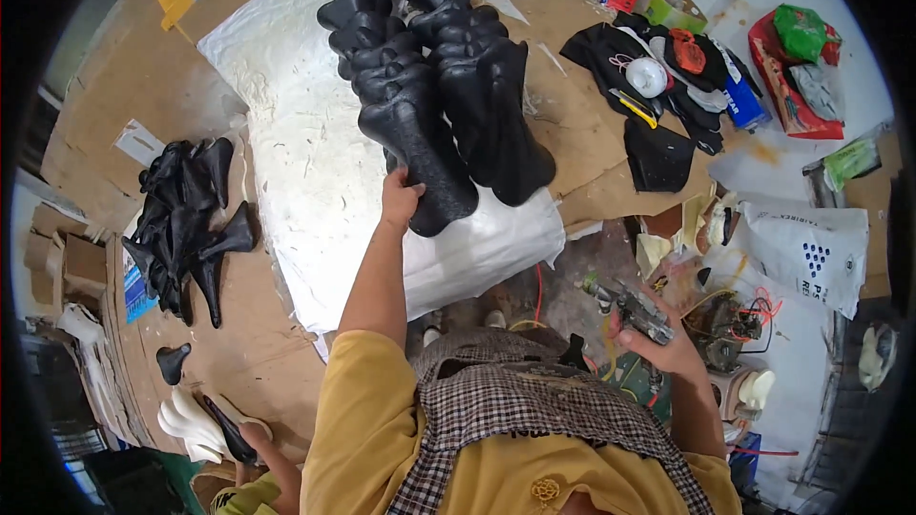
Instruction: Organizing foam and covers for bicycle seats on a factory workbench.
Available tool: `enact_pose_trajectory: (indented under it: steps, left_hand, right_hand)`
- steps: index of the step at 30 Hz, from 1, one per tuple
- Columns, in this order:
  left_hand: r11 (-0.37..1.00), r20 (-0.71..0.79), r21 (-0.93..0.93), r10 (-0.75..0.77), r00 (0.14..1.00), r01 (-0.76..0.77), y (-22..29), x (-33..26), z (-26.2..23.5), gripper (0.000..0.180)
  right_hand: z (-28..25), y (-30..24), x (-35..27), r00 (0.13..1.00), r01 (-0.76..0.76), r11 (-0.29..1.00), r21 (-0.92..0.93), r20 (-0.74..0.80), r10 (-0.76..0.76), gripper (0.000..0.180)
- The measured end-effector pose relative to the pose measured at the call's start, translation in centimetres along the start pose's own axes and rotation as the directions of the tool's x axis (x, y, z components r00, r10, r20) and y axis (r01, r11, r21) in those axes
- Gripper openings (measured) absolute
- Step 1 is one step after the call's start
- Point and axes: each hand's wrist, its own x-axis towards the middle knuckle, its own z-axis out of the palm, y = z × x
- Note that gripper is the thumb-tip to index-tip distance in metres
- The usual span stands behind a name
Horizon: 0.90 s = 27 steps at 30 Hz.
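Fingers of my left hand [399, 198] close on the nearest black moulded piece [420, 148], lying on the white sack [315, 162]; I should lift it squarely, keeping my right hand [668, 348], clasped round the glue gun [630, 307], well aside

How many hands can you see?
3: the left hand on the big black molded pieces, the right hand holding a grimy tool, and another person's hand at lower left. Others may be hidden.

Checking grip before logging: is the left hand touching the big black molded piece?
Touching. The head view shows the left hand gripping the lower end of the black molded piece.
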Motion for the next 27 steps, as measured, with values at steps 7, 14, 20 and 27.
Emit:
enact_pose_trajectory:
  steps: [7,14,20,27]
  left_hand:
    - [0.851,0.054,-0.524,0.066,0.996,-0.028,9.3,-5.8,-6.4,0.034]
    - [0.594,-0.219,-0.773,0.078,0.973,-0.222,5.8,-6.6,-18.1,0.055]
    - [0.514,0.095,-0.854,0.0,0.996,0.081,4.4,-0.2,-12.0,0.063]
    - [0.792,0.192,-0.6,0.005,0.981,0.113,5.8,8.6,-5.7,0.038]
  right_hand:
    - [0.0,-0.4,2.2,0.999,-0.031,0.998,-0.056,0.002,0.032,0.057]
    - [1.4,-7.4,2.6,0.959,0.274,0.953,0.131,-0.114,-0.26,0.064]
    - [0.3,-3.1,1.5,0.994,0.107,0.983,-0.148,0.013,-0.106,0.057]
    - [1.9,-2.7,0.3,0.996,0.078,0.997,-0.024,-0.048,-0.079,0.058]
